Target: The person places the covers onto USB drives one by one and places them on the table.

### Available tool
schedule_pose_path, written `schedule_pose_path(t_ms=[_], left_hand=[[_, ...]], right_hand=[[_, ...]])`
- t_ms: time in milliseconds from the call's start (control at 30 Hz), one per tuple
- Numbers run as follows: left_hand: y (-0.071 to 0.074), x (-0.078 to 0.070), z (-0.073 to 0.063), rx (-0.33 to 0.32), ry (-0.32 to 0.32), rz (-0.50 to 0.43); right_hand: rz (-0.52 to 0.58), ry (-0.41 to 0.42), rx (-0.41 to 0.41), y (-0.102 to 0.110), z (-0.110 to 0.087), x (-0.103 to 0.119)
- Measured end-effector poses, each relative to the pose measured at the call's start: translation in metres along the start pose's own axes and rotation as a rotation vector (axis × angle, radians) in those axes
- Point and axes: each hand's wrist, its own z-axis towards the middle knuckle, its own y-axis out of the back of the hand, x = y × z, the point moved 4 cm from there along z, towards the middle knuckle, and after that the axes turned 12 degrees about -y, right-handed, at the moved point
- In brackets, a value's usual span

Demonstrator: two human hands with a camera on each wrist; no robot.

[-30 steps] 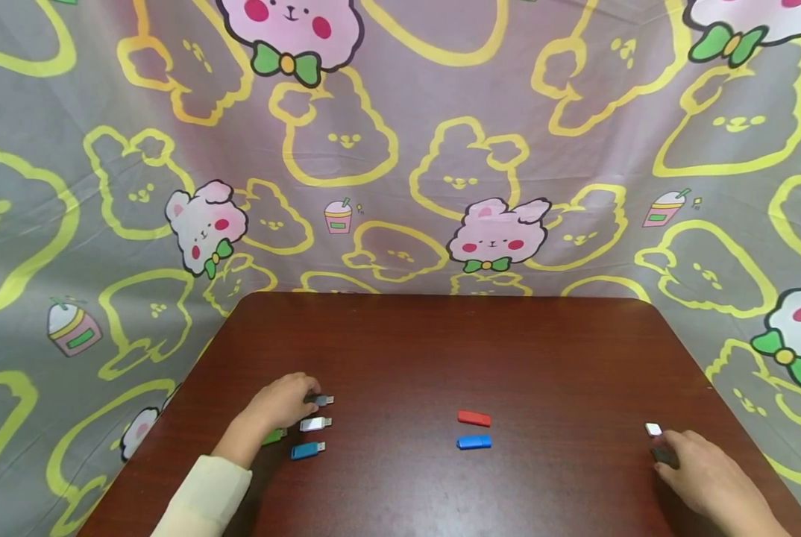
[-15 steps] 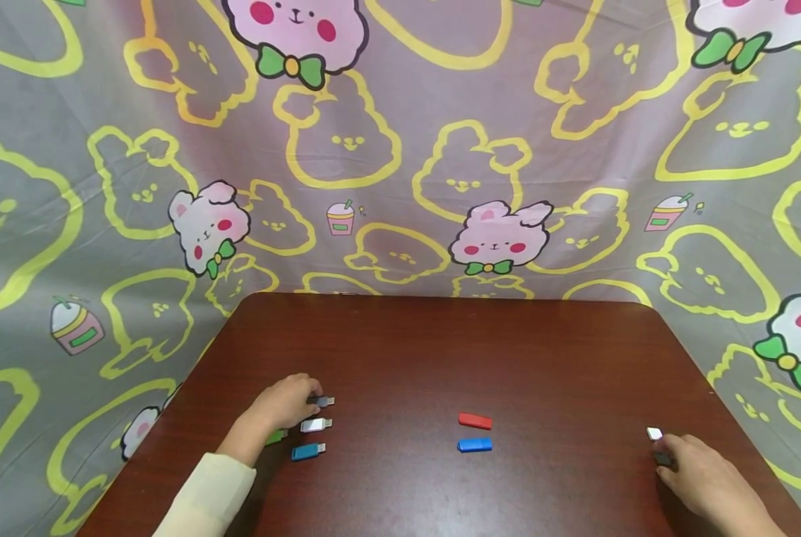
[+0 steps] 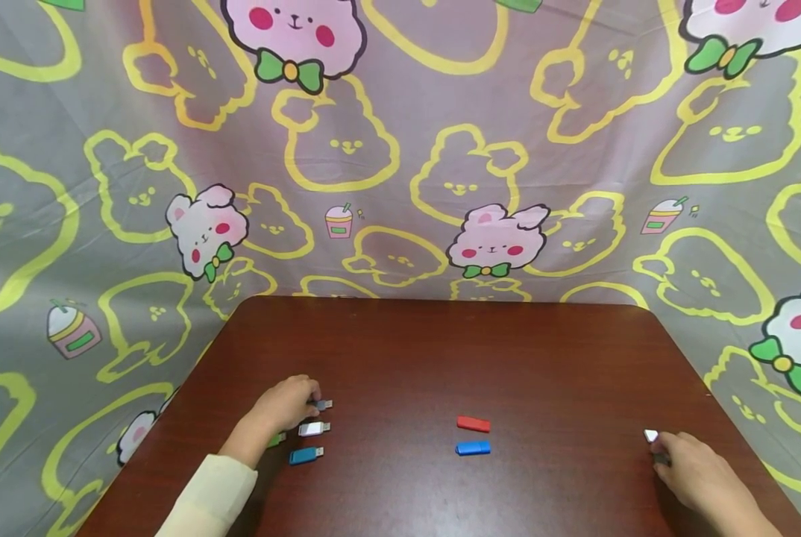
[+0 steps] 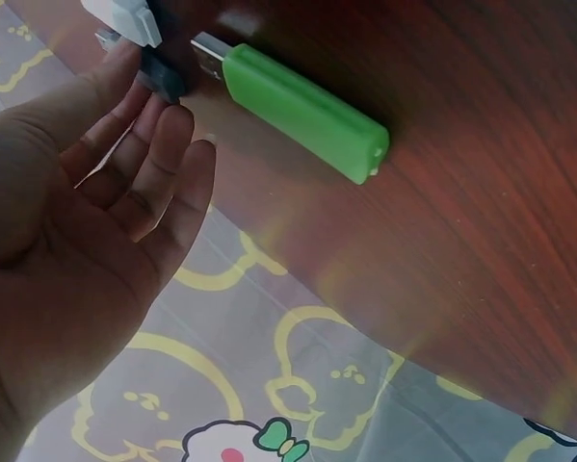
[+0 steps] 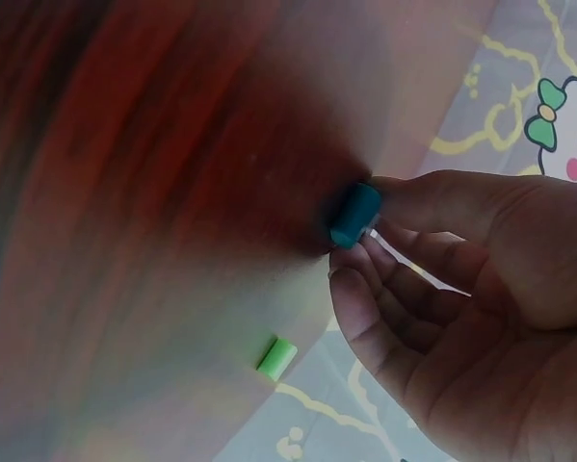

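At the left of the table my left hand (image 3: 286, 403) pinches a dark blue-grey USB stick (image 3: 323, 405), its metal plug pointing right. A white USB stick (image 3: 313, 429), a teal one (image 3: 306, 455) and a green one (image 3: 276, 440) lie close by. The left wrist view shows the green USB stick (image 4: 302, 111) whole, beside the fingers. At the right my right hand (image 3: 692, 466) holds a small teal cap (image 5: 355, 214) between thumb and fingers, low at the tabletop. A white cap (image 3: 651, 435) lies just beyond its fingertips. A green cap (image 5: 277, 359) shows only in the right wrist view.
Mid-table, a red USB stick (image 3: 473, 424) lies behind a blue one (image 3: 473, 448). The dark red wooden table (image 3: 441, 358) is bounded at the back and sides by a grey cartoon-print cloth (image 3: 400, 186).
The head view shifts slightly. Both hands stay at their places, and the right fingers draw slightly closer over the caps, covering more of the dark one.
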Motion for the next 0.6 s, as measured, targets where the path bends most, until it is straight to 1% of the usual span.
schedule_pose_path(t_ms=[167,233,333,533,600], left_hand=[[0.000,0.003,-0.001,0.006,0.023,-0.006],[0.000,0.005,-0.001,-0.001,0.026,-0.002],[0.000,0.005,-0.001,-0.015,0.031,0.000],[0.003,0.004,-0.003,-0.023,0.046,0.009],[0.005,0.003,-0.004,-0.037,0.045,0.017]], right_hand=[[0.003,-0.028,0.065,0.000,0.003,0.000],[0.004,-0.032,0.082,-0.001,0.004,0.001],[0.010,-0.007,0.052,0.000,0.004,0.002],[0.026,0.053,-0.075,0.008,0.001,0.006],[0.032,0.059,-0.108,0.011,0.000,0.008]])
